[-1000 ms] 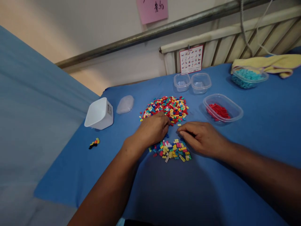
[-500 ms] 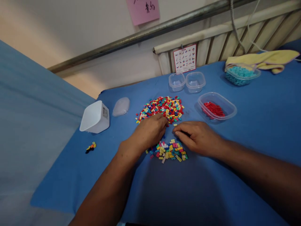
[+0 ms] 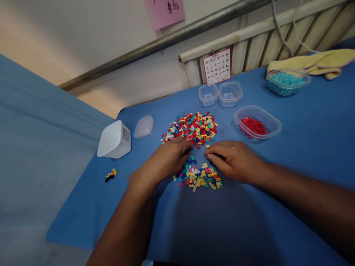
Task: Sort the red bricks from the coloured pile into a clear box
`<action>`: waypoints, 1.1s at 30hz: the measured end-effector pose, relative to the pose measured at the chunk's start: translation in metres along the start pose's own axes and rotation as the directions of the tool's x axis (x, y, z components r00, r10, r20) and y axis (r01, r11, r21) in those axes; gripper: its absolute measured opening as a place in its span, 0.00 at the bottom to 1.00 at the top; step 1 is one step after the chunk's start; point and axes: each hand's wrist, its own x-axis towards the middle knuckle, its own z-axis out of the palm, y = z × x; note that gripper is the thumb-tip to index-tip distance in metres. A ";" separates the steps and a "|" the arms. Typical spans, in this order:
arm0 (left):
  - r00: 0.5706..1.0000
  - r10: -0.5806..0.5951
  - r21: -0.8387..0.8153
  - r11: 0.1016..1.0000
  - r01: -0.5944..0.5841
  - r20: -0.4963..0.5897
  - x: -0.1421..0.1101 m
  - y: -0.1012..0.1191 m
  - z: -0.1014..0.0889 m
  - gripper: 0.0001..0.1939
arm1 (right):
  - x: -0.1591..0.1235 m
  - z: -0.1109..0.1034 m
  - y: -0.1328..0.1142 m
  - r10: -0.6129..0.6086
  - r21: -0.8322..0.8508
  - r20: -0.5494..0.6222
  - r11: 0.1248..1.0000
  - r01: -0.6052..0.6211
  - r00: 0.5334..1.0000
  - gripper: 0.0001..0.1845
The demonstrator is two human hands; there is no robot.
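My left hand (image 3: 173, 155) rests at the near left edge of a large pile of mixed-colour toy bricks (image 3: 192, 127). Its fingers curl downward, and whatever lies under the fingertips is hidden. Across a narrow gap, my right hand (image 3: 234, 160) lies on its side with fingers curled and thumb close to the forefinger. I cannot make out anything in its grip. A small yellow brick (image 3: 207, 146) lies just beyond its fingertips. Between and below the hands spreads a smaller heap of bricks (image 3: 202, 175), many of them yellow, pink and teal.
A clear tub (image 3: 273, 127) with red bricks stands right of the pile, and another tub (image 3: 288, 87) holds turquoise bricks by a yellow cloth (image 3: 313, 64). Two small clear tubs (image 3: 208, 95) stand behind. Leftward are a lid (image 3: 144, 126), a white box (image 3: 112, 140) and a few joined bricks (image 3: 111, 175).
My left hand has drawn back slightly leftward from the large pile, uncovering blue and green bricks in the gap. The right hand stays nearly still. The view has shifted a little.
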 end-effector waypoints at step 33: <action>0.990 0.082 0.109 0.992 -0.069 -0.114 0.021 0.017 0.008 0.11 | -0.001 0.002 0.002 -0.025 -0.026 0.005 0.999 0.025 1.000 0.10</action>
